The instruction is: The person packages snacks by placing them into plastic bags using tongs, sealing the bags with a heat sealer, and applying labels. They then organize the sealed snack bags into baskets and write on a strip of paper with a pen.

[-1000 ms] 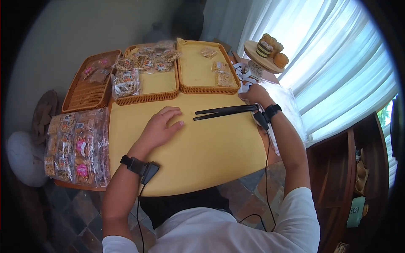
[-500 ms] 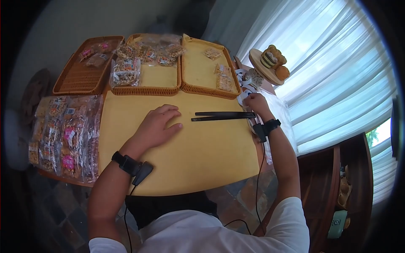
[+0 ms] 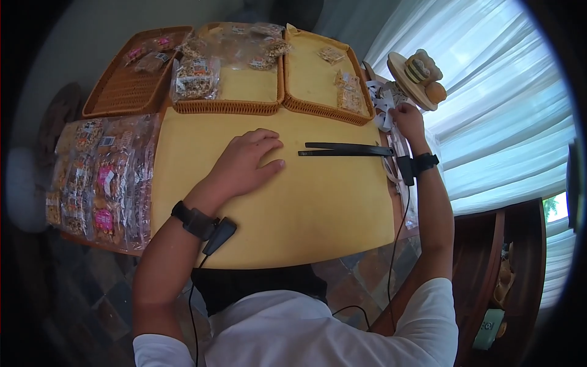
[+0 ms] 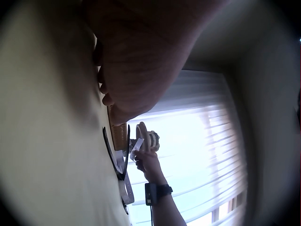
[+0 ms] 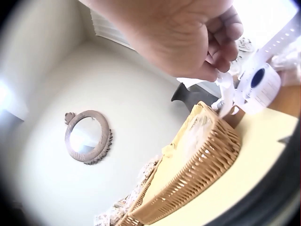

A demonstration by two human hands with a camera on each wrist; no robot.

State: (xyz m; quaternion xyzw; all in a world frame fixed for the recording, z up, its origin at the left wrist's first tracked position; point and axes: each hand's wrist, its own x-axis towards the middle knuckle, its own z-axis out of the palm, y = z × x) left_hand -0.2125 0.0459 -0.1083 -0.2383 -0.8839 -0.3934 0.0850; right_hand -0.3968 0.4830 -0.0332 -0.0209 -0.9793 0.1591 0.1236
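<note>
Your right hand (image 3: pixel 409 121) pinches a white strip (image 5: pixel 226 92), likely to steady it; your left hand (image 3: pixel 244 164), fingers relaxed, is just left of the tongs (image 3: pixel 373 151).

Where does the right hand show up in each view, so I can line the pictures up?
Head view: the right hand is at upper right, just beyond the hinged end of the tongs.
Left wrist view: small, just below the middle, against the bright window.
Right wrist view: large, across the top, fingers on a white strip.
Shared landmark: wicker basket, only a sliver in the left wrist view.
</note>
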